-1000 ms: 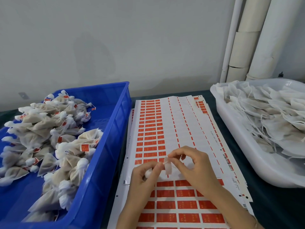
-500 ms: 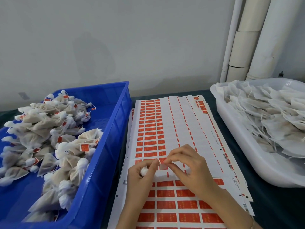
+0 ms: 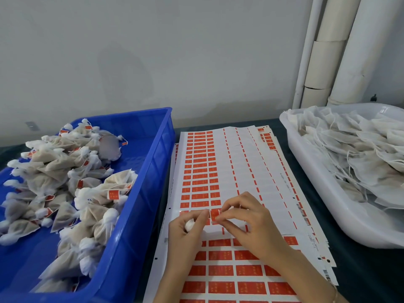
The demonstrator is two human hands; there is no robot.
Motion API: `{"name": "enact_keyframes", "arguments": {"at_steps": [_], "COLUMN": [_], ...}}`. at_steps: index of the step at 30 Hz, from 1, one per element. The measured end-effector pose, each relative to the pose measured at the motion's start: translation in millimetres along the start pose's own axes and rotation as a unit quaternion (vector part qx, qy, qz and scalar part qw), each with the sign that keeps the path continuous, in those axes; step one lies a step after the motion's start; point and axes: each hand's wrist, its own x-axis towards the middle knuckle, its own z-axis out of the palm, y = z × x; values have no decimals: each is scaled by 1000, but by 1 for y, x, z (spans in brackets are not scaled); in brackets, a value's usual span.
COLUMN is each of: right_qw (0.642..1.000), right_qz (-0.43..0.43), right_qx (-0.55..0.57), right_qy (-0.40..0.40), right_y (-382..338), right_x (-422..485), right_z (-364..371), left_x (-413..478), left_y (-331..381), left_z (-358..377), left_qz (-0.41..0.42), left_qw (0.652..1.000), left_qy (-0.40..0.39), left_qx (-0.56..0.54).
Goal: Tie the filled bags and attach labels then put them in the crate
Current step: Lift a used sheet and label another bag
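L hand (image 3: 188, 226) curled round small white tied mesh bag (image 3: 189, 224), over label sheets (image 3: 218, 171). R hand (image 3: 247, 219) pinching red rectangular sticker label (image 3: 214, 214) w/ L fingertips. Fold square onto string, press firm, then into blue plastic crate (image 3: 140, 193).

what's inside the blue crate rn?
The blue crate holds a pile of tied bags with orange labels, heaped along its left side. The floor beneath the pile is covered.
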Motion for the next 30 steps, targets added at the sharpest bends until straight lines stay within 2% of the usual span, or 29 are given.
{"name": "enact_keyframes", "arguments": {"at_steps": [5, 11, 16, 22, 30], "right_qw": [999, 993, 988, 982, 976], "right_qz": [35, 102, 146, 169, 185], "right_qx": [-27, 26, 35, 74, 91], "right_qy": [-31, 54, -46, -34, -65], "right_y": [-1, -5, -5, -3, -1], "right_x": [-2, 4, 2, 5, 6], "right_z": [0, -4, -1, -2, 3], "left_x": [2, 0, -2, -2, -1], "left_y": [-2, -2, 0, -3, -6], "left_z": [1, 2, 1, 0, 2], "left_qz": [14, 39, 66, 73, 89], "left_qw": [1000, 998, 994, 989, 986], "left_qy": [-9, -33, -67, -72, -84], "left_qx": [21, 47, 61, 102, 114]}}
